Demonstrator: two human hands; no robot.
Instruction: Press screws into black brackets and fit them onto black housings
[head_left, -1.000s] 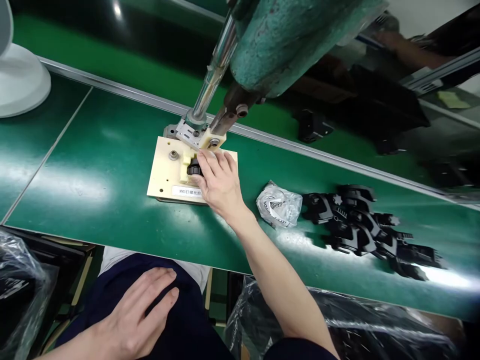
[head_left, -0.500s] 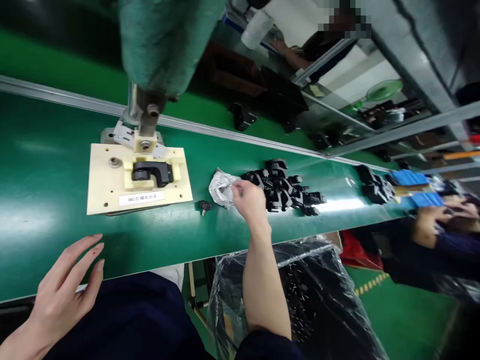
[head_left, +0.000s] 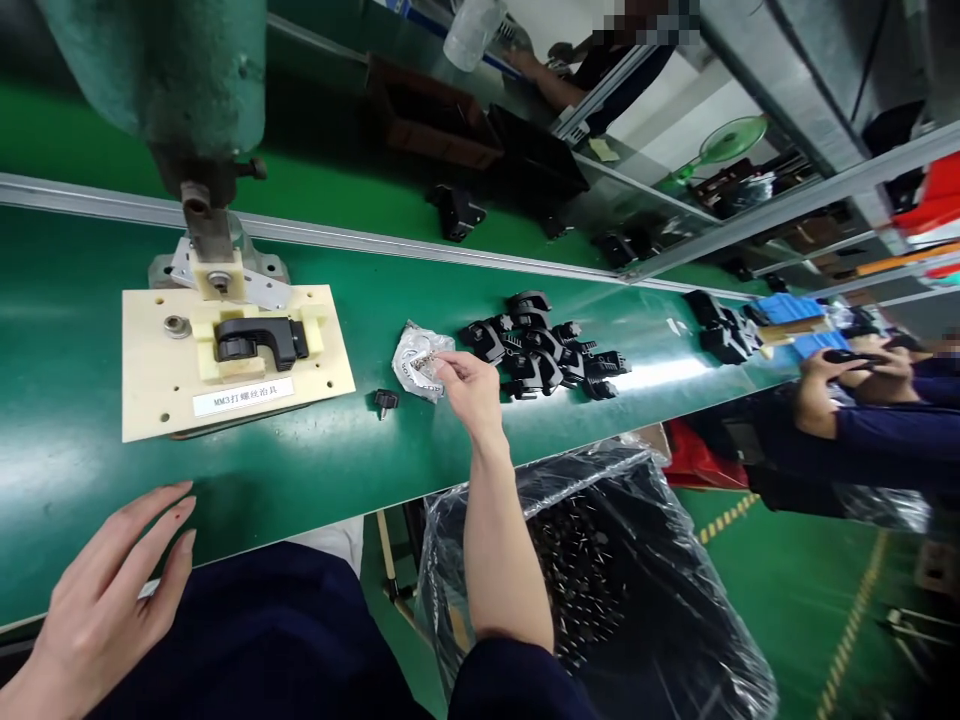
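Note:
My right hand point(head_left: 469, 392) is at a crumpled clear plastic bag point(head_left: 414, 362) of small metal pieces, its fingers pinched at the bag's right side; what lies between the fingertips is too small to name. My left hand point(head_left: 112, 580) hovers at the bench's front edge, fingers apart and holding nothing. A cream fixture plate point(head_left: 150, 370) carries a black curved part point(head_left: 279, 335) in its nest, below a green press head point(head_left: 172, 80). Beside the bag lies a small black knob with a metal stud point(head_left: 385, 400).
Several black clamp-like parts point(head_left: 536, 350) are piled right of the bag. A plastic-lined bin point(head_left: 660, 580) of studded pieces stands below the bench's front edge. Further right, a co-worker's hands point(head_left: 825, 370) hold a black part near blue pads point(head_left: 784, 308). A metal rail runs behind the fixture.
The view has shifted, so the fixture and bag appear further left. My right hand remains at the bag, and my left hand is still open.

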